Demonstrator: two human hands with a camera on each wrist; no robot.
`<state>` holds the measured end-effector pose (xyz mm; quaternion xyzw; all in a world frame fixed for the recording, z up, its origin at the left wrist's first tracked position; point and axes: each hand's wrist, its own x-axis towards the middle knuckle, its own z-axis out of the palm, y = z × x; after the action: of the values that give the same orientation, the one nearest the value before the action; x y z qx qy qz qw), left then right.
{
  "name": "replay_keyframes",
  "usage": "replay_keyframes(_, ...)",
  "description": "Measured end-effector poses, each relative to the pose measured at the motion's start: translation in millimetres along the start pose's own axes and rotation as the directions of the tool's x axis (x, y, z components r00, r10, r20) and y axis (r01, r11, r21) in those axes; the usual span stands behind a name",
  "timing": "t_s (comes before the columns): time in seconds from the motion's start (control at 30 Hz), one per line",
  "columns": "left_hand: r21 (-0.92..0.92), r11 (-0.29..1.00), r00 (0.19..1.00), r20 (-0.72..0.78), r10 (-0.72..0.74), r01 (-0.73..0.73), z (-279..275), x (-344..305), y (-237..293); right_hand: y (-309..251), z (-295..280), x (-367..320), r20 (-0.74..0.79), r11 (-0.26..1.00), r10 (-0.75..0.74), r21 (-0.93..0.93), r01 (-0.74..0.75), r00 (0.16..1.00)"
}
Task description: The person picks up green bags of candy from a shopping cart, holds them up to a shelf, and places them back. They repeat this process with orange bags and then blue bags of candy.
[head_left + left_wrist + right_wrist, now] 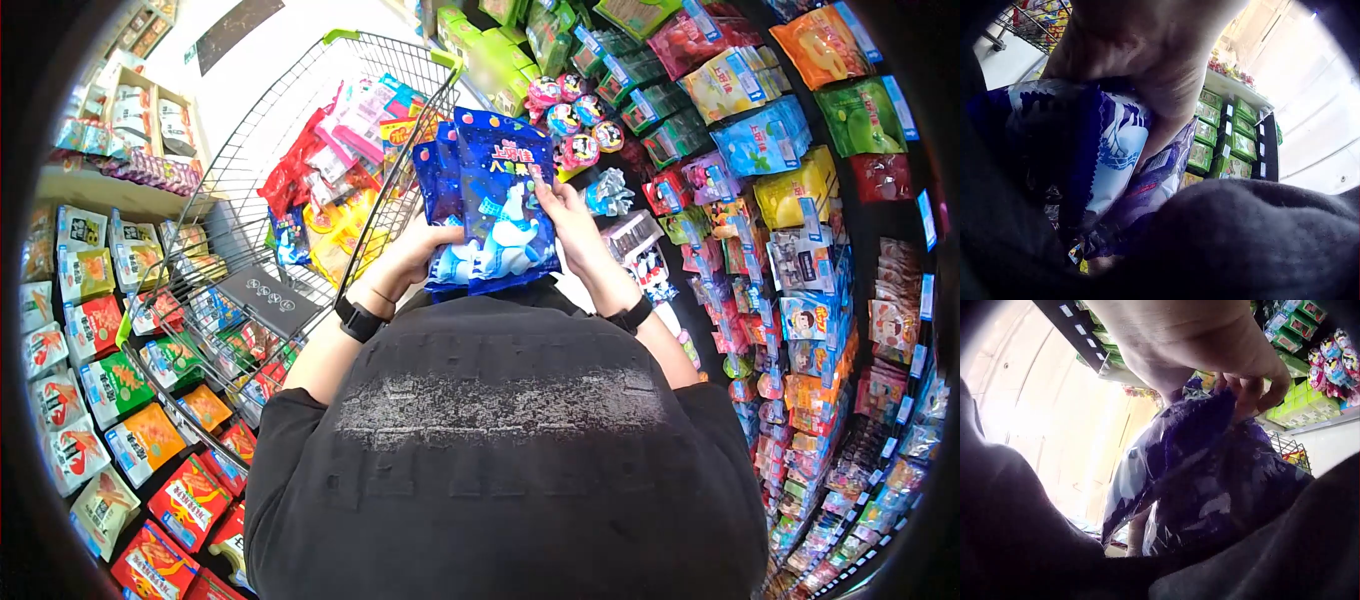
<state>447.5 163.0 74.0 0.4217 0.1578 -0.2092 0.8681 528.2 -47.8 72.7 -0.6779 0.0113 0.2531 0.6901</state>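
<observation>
Several blue snack packets (pixel 490 205), stacked upright in both hands at chest height.

Gripped low at 7 o'clock by left hand (pixel 415 250), thumb across the front. Pinched along the 3 o'clock edge by right hand (pixel 570 225), fingers curled. Positioned just beside wire shopping cart (pixel 340 38) at 10 o'clock, hanging snack rack (pixel 790 200) at 3 o'clock.
Step judged: squaring the stack. Next move probably calls for a firm two-handed hold so none slip.
Head view alone: both hands together, cart, rack.
Left wrist view alone: lower packet corners (pixel 1116 150) tucked against dark shirt (pixel 1254 244), green boxes (pixel 1235 144) at 2 o'clock.
Right wrist view alone: fingertips (pixel 1254 394) hooked over the packet edge.
</observation>
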Motion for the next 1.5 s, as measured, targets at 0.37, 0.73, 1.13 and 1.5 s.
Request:
replay_keyframes(0.37,-0.243,0.970,0.999,-0.037,-0.036,0.026,24.5,-4.0,-2.4,-15.0,-92.5,20.5,0.270,0.882,-0.111,0.470,-0.031,0.956)
replay_keyframes(0.73,-0.231,0.952,0.979,-0.096,0.182,-0.200,51.6,24.3,-30.8,-59.9,-167.1,-39.5,0.626,0.257,-0.565,0.753,-0.606,0.538)
replay_keyframes(1.13,-0.148,0.960,0.971,-0.057,0.231,-0.237,130.7,58.3,-67.4,-59.5,-251.1,-57.0,0.527,0.122,-0.629,0.793,-0.596,0.571)
replay_keyframes(1.5,-0.093,0.967,0.972,-0.019,0.235,-0.236,124.4,81.0,-95.8,-59.4,-298.6,-71.8,0.520,0.158,-0.618,0.817,-0.555,0.589)
